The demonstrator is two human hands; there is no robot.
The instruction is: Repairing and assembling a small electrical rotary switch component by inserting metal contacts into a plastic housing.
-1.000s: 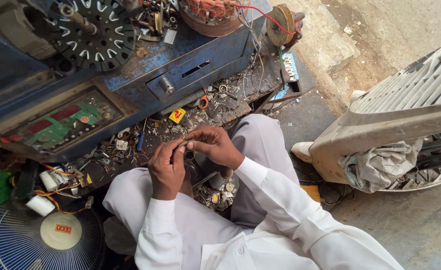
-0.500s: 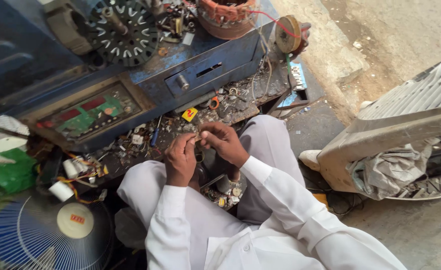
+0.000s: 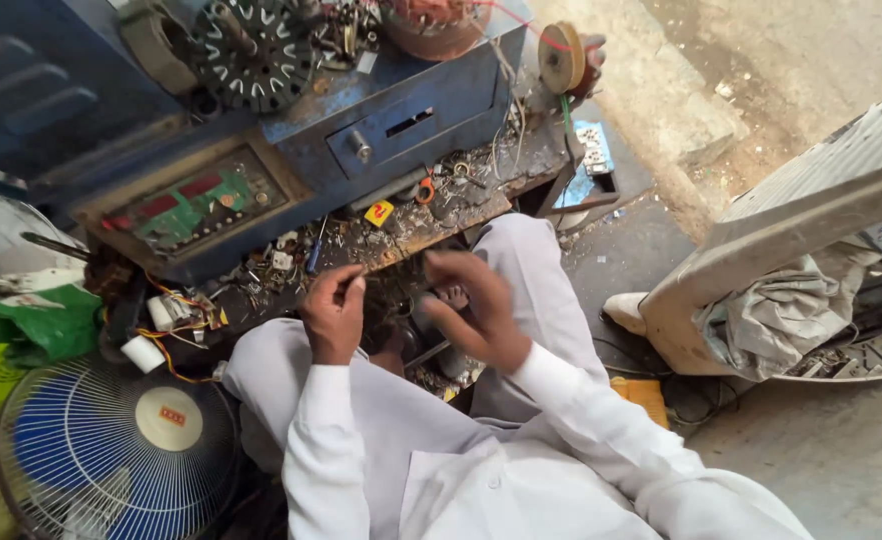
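1. Between the knees of the seated person in white, the left hand (image 3: 333, 315) has its fingers (image 3: 346, 290) pressed together, pinching a thin stick-like tool (image 3: 346, 272) whose tip points toward the low desk.
2. Just beside it, the right hand (image 3: 476, 310) is blurred; its fingers (image 3: 461, 268) are curled and partly spread, and I cannot tell whether they hold anything.
3. Under both hands, in the lap gap, sits a dark small part (image 3: 411, 330), too smeared to identify.
4. Beyond the hands lies the cluttered wooden desk (image 3: 481, 205), strewn with screws, wire scraps, a yellow tag (image 3: 379, 212) and a blue-handled screwdriver (image 3: 314, 256).
5. Behind that stands a blue metal cabinet (image 3: 441, 95) with a drawer knob (image 3: 361, 146), and beside it a box showing a green circuit board (image 3: 193, 203).
6. On the cabinet top rest a black slotted motor core (image 3: 254, 55) and a copper-wound coil (image 3: 436, 15).
7. At the lower left stands a blue fan (image 3: 111, 455) behind a wire grille, with a green bag (image 3: 46, 322) above it.
8. To the right leans a grey slatted panel (image 3: 821, 190) over crumpled cloth (image 3: 781, 315).
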